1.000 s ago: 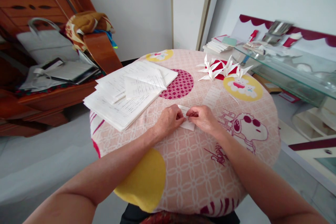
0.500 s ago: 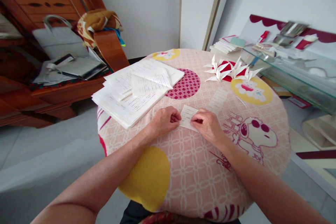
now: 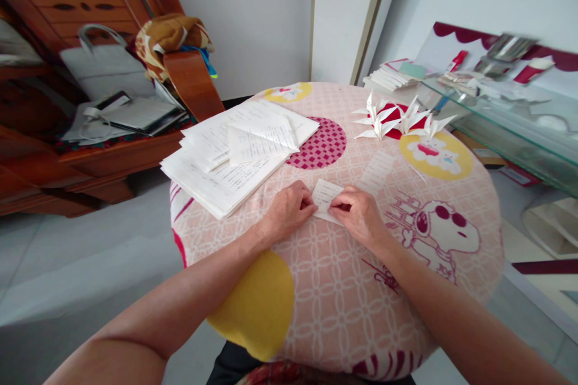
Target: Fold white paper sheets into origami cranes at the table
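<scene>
So left hand point(image 3: 289, 209) and right hand point(image 3: 359, 215) each have a closed grip pinching the slip point(image 3: 326, 192) on the tabletop point(image 3: 343, 295); papers point(image 3: 217, 162) at 10 o'clock.

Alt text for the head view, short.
The left hand and right hand pinch a small white paper on a round table with a pink cartoon cloth. A stack of printed sheets lies behind-left, paper cranes far right.

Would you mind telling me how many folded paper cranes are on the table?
3, clustered at the far right: left crane, middle crane, right crane; overlapping wings may hide another.
</scene>
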Demonstrator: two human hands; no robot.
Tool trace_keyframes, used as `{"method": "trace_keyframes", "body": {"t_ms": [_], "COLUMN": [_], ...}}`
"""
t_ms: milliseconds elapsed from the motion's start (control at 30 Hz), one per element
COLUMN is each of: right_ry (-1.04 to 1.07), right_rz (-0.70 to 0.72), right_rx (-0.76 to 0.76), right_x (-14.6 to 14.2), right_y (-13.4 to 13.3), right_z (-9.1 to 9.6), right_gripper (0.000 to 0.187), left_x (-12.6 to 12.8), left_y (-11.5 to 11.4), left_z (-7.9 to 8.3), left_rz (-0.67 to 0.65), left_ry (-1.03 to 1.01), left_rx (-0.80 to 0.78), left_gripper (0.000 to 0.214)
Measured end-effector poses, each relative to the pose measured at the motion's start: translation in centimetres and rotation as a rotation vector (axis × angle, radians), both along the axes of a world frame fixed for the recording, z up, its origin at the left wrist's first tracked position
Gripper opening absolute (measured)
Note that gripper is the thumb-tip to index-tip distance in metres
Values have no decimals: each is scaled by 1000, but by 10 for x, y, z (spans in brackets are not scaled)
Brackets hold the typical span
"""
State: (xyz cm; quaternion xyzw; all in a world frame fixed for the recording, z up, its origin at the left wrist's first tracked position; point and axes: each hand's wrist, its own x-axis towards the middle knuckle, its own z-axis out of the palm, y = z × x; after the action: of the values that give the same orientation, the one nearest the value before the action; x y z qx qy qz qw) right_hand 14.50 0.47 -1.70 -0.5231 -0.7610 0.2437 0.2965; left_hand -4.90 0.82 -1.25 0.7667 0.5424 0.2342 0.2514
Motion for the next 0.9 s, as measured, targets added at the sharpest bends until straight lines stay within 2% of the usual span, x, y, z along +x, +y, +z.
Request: {"method": "trace_keyframes", "body": {"t_ms": [367,533,900], "right_ry": [-146,-196,-61], "right_rz": [-148,-167,-161], "right_rx": [-47,-61,-165], "right_x": [-18,-23,1], "right_y": [-2,-1,3], "right_z": [6,7,8], "right_gripper": [9,12,12], "left_x": [6,6,3], "left_y": [5,5,5], "left_z": [2,2,1], "left_rz": [44,39,8], "left_ry": [109,102,86], "left_rx": [-8,-6,19], "left_gripper": [17,16,17]}}
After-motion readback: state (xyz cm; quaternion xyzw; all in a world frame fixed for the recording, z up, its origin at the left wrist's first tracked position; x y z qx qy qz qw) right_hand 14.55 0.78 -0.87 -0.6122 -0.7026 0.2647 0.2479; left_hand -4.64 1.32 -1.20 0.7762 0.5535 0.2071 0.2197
